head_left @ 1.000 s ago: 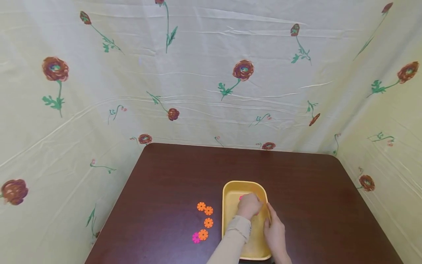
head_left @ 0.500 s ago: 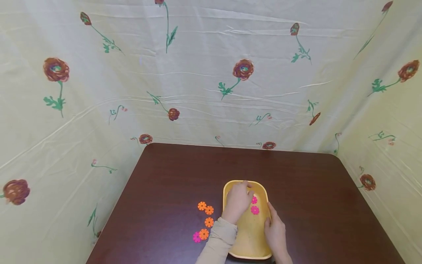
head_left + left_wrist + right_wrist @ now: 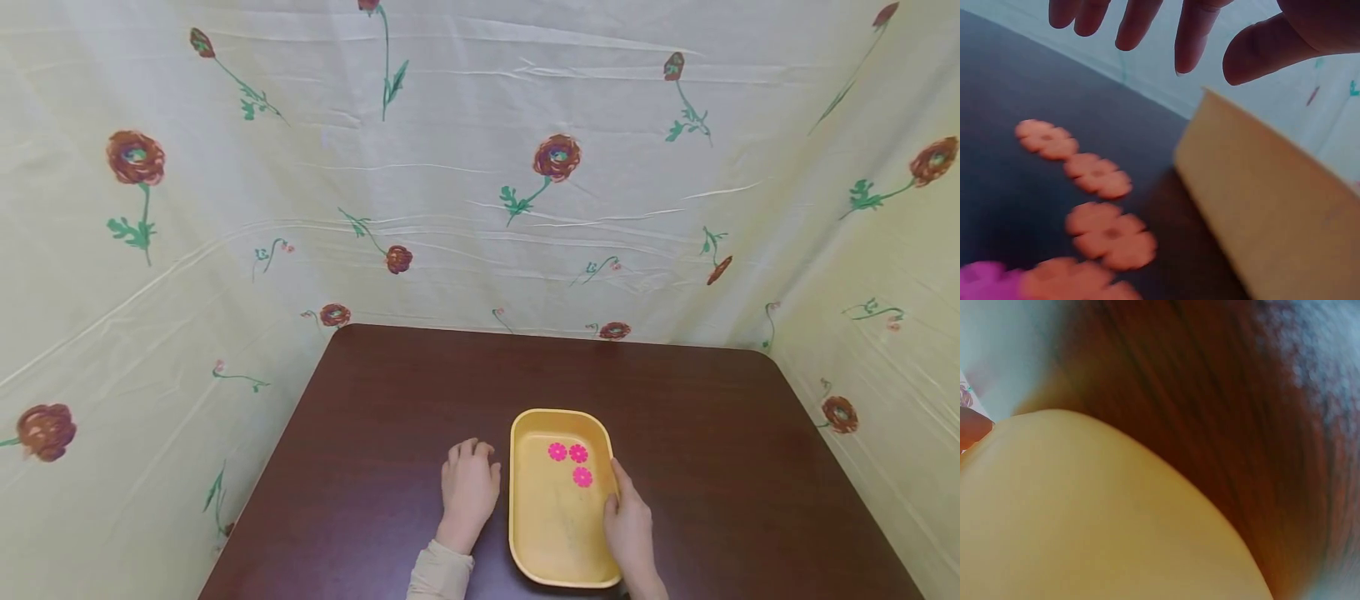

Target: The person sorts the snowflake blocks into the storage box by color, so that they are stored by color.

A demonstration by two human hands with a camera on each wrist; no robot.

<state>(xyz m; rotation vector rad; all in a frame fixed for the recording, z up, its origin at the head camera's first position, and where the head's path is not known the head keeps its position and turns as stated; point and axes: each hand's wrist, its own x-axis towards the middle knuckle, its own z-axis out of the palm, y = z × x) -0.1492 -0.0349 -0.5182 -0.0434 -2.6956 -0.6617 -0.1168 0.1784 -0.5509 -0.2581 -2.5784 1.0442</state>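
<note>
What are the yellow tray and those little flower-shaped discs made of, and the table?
The yellow tray looks like moulded plastic: one even colour, rounded corners, smooth matt walls. The pink discs inside it and the orange discs beside it seem thin plastic too, flat and brightly coloured, though blur hides detail. The table looks like dark wood or wood-look laminate, with a faint sheen.

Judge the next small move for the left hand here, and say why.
Probably lower the left hand onto the pink flower piece and pinch it: three pink pieces lie in the yellow tray, and the hand hovers open above the loose pieces.
</note>
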